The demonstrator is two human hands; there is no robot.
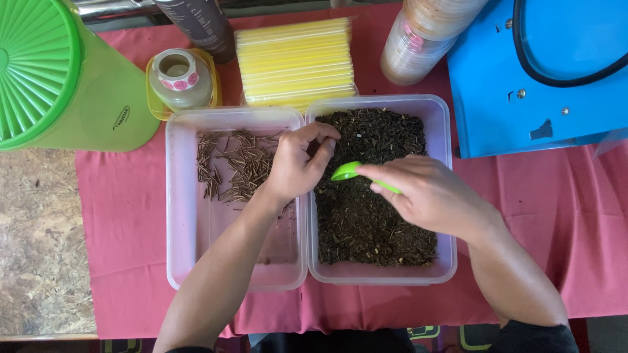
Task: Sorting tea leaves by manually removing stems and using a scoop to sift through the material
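Two clear plastic tubs sit side by side on a red cloth. The left tub holds a small heap of thin brown stems. The right tub is filled with dark loose dried leaves. My left hand hovers over the divide between the tubs, fingers pinched together at the edge of the dark leaves; whether it holds a stem I cannot tell. My right hand grips a small green spoon, its bowl pointing left over the dark leaves.
A large green lidded container stands at the back left. Behind the tubs are a small jar, a dark bottle, a pack of yellow straws, stacked lids and a blue machine. A worn tabletop shows at left.
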